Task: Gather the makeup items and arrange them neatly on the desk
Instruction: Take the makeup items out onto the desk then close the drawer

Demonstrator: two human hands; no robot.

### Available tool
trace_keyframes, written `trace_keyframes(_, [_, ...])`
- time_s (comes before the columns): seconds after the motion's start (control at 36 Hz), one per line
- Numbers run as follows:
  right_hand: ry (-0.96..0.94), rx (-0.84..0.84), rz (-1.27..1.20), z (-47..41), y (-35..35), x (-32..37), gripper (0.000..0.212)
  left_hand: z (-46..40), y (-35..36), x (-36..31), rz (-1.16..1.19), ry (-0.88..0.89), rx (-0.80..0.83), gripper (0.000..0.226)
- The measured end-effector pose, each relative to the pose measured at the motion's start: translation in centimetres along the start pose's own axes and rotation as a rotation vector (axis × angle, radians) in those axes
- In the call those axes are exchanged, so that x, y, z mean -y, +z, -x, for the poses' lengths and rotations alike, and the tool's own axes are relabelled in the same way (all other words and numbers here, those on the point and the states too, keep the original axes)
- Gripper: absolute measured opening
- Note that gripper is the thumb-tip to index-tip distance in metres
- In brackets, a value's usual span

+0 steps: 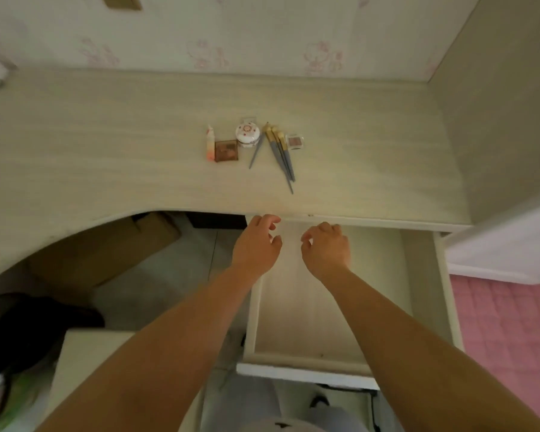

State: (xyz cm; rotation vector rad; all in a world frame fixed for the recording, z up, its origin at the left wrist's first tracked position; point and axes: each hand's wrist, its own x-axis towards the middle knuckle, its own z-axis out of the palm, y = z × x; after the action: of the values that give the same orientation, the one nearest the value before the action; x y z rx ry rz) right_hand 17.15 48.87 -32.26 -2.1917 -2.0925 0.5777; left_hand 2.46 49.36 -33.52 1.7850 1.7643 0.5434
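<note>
Head view: wide bare desk [75, 145] top at left, curved cut-out edge below. Mid-desk, a tight row: orange tube [210, 143], brown compact [226, 150], round white jar [247, 136], grey brushes [279, 154], small clear palette [294, 142]. Below the front edge, left hand [256, 244] and right hand [326, 247] over the open drawer [303, 310], fingers loosely curled, holding nothing. Cabinet wall close at right.

Both forearms are bare from elbow to wrist, with no sleeves showing. The left hand [256, 244] and right hand [325, 247] wear no gloves; any rings or bands are too small to tell.
</note>
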Motion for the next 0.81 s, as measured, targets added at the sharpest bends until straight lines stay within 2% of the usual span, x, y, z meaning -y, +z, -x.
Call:
trace_keyframes(0.14, [-0.039,0.141,0.06,5.7,1.0,-5.2,0.04,6.9,4.0,-1.3,-0.033,-0.074,0.001,0.031])
trace_keyframes(0.25, [-0.024,0.174,0.065,9.9,1.6,-9.2,0.047,11.7,6.6,-2.3,-0.212,-0.014,0.051,0.025])
trace_keyframes(0.36, [-0.042,0.189,0.081,13.3,2.7,-12.1,0.058,14.9,8.4,-3.5,-0.207,-0.075,0.092,0.02])
trace_keyframes(0.47, [-0.028,0.287,0.104,15.6,4.3,-14.0,0.068,17.3,9.5,-4.0,-0.272,-0.093,0.167,0.031])
trace_keyframes(0.58, [-0.005,0.383,0.1,17.5,5.5,-15.3,0.068,19.3,10.3,-3.5,-0.463,-0.089,0.327,0.043])
trace_keyframes(0.67, [0.008,0.419,0.083,18.6,6.0,-16.0,0.063,20.7,10.8,-3.0,-0.499,-0.137,0.418,0.045])
trace_keyframes(0.81, [0.037,0.458,0.053,19.9,6.5,-17.0,0.057,22.4,11.4,-2.7,-0.496,-0.126,0.41,0.046])
